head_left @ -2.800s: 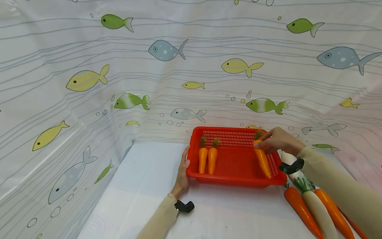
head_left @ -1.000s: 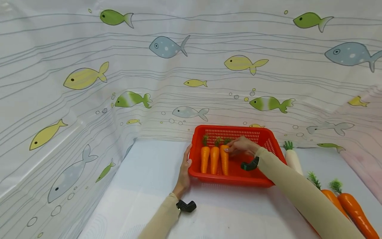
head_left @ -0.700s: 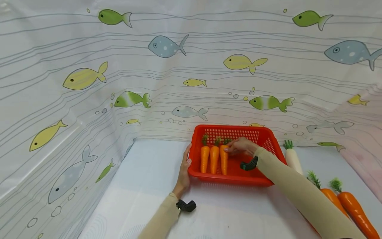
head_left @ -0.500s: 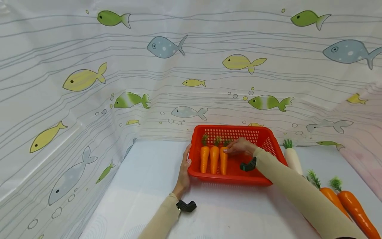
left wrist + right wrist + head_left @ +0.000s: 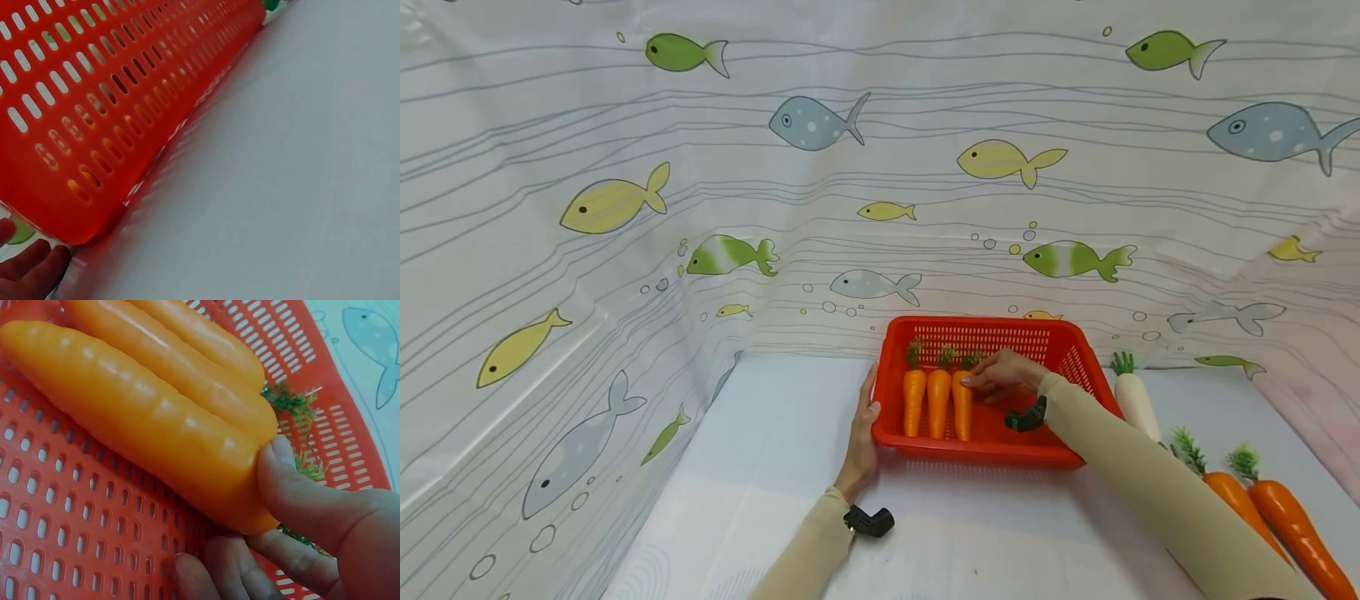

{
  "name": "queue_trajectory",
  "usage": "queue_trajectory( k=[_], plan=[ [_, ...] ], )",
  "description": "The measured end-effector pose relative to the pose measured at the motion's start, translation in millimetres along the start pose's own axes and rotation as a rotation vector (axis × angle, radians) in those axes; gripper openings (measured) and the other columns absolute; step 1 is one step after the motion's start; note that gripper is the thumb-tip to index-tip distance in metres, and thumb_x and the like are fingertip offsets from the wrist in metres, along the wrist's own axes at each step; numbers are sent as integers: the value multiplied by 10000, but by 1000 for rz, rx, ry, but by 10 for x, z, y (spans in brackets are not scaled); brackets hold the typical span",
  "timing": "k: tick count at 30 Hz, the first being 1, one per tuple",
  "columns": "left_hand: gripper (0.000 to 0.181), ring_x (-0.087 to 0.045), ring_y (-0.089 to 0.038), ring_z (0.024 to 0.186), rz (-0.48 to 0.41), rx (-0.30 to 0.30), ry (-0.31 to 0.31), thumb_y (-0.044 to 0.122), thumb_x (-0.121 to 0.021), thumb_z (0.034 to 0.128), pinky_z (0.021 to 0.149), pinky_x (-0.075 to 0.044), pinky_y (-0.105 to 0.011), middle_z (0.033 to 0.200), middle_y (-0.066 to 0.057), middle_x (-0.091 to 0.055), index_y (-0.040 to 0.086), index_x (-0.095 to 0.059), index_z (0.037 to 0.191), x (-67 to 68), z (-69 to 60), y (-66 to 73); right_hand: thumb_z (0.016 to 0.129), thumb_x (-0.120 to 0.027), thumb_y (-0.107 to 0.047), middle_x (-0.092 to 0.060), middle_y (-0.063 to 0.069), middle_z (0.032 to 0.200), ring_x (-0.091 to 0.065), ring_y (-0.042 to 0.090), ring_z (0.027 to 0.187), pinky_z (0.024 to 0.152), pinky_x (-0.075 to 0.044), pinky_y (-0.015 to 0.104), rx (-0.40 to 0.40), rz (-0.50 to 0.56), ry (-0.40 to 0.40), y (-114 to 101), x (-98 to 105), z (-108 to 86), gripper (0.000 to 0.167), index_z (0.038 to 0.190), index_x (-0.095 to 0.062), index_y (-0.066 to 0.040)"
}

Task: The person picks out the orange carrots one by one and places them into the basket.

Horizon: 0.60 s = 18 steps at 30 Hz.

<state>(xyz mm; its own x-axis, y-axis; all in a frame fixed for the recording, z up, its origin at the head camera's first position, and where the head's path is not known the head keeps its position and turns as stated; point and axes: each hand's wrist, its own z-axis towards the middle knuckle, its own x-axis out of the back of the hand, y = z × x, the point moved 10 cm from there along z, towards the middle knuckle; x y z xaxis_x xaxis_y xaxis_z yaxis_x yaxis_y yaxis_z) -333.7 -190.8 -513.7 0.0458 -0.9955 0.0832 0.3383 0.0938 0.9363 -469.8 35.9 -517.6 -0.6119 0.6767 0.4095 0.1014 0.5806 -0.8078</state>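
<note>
Inside the red plastic basket, the third carrot, pinched near its top by the right hand, had moved leftward beside two other carrots, seemingly almost placed, while the left hand rested extended fingers against the basket's left side.

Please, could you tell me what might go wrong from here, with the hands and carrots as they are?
The right hand pinches the rightmost carrot in the basket close beside the middle one, so adjusting it might push its neighbour out of line.
The left hand lies along the basket's left side; pressing harder there could slide the basket.
In the head view, the right sleeve partly covers a loose carrot, so pulling back low may roll it.
</note>
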Motion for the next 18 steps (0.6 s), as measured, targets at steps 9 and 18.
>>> queue_trajectory(
  k=[9, 18],
  plan=[
    [617, -248, -281, 1626, 29, -26, -21, 259, -261, 1072, 1295, -235, -627, 1767, 54, -225, 314, -272, 1687, 4, -12, 17, 948, -789, -419, -749, 159, 1265, -739, 263, 1081, 928, -644, 431, -4, -66, -12, 35, 16, -68, 641, 1371, -667, 47],
    [617, -239, -296, 1625, 51, -16, -25, 325, -261, 1069, 1290, -245, -634, 1771, 44, -206, 326, -251, 1686, 12, -7, 32, 920, -810, -455, -779, 205, 1186, -769, 342, 1057, 927, -643, 463, -14, -65, 95, -10, 294, -237, 610, 1261, -748, 46]
  ],
)
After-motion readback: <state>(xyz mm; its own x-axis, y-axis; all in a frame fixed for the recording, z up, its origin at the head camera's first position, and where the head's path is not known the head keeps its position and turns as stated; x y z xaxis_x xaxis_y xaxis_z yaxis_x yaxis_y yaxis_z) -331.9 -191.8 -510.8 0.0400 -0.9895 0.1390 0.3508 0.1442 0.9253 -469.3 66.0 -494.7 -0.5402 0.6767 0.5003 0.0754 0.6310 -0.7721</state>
